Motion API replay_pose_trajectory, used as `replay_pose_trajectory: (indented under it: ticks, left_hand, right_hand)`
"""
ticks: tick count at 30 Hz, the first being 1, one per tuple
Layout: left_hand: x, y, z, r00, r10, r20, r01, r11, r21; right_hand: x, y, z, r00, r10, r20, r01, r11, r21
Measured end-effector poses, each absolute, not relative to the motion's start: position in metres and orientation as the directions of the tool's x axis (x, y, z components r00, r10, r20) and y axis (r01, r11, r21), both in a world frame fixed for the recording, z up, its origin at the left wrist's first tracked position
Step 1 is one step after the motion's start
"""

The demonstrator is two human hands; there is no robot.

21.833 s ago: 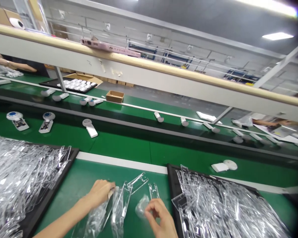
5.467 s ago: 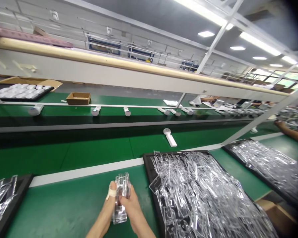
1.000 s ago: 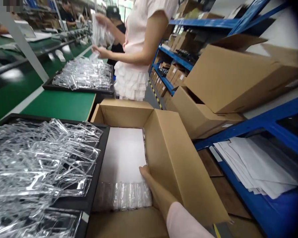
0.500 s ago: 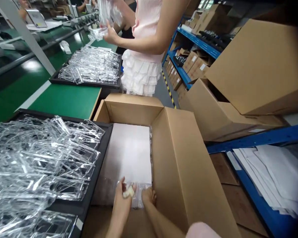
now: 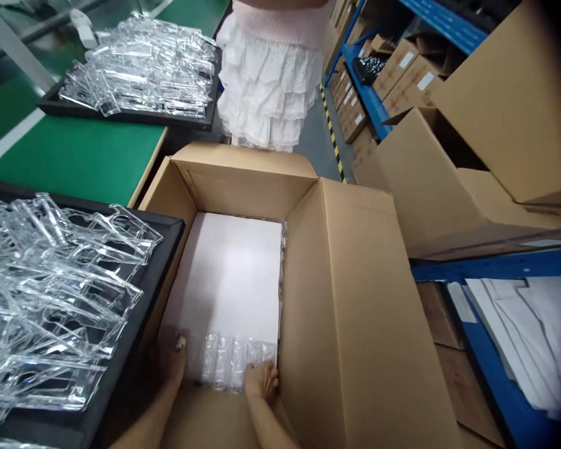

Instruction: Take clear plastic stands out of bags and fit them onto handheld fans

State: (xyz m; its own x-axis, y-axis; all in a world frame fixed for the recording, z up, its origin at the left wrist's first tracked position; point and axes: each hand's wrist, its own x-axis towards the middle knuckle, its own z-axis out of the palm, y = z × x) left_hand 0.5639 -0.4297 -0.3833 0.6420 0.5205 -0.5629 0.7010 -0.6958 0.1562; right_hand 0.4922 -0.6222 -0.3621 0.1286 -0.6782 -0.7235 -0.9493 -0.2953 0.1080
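Observation:
Inside a deep cardboard box (image 5: 303,293), a white sheet (image 5: 234,274) lies flat. Across its near end runs a row of clear plastic packs (image 5: 222,362). At the left end of the row is my left hand (image 5: 172,362), in shadow by the box wall; its fingers are mostly hidden. A small pale patch or piece shows at its fingertips, too small to name. My right hand (image 5: 262,379) has its fingers curled on the right end of the row, close to the right wall.
To the left, a black tray (image 5: 168,234) holds a heap of clear plastic frames (image 5: 65,287). Another filled tray (image 5: 135,115) sits farther back on the green bench (image 5: 79,149). A person in a white skirt (image 5: 266,81) stands beyond the box. Cartons (image 5: 425,199) and blue shelving (image 5: 495,268) flank the right.
My left hand has moved left, away from my right hand, and the row of clear packs now shows spread between them. The view has tilted downward and closer to the box.

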Motion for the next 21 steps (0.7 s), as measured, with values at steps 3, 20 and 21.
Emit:
replay_pose_trajectory:
  ticks: [3, 20, 21]
  left_hand:
    - [0.556, -0.431, -0.381, 0.586, 0.525, -0.617, 0.719, -0.688, 0.098]
    - [0.536, -0.489, -0.385, 0.634, 0.04, -0.772, 0.561, -0.711, 0.424]
    - [0.534, -0.494, -0.386, 0.607, 0.024, -0.795, 0.59, -0.684, 0.429]
  right_hand:
    - [0.495, -0.615, -0.356, 0.183, -0.647, -0.74, -0.947, -0.319, 0.046]
    - [0.507, -0.608, -0.353, 0.238, -0.556, -0.796, -0.951, -0.3, -0.074]
    - [0.507, -0.607, -0.353, 0.244, -0.557, -0.794, -0.95, -0.301, -0.081]
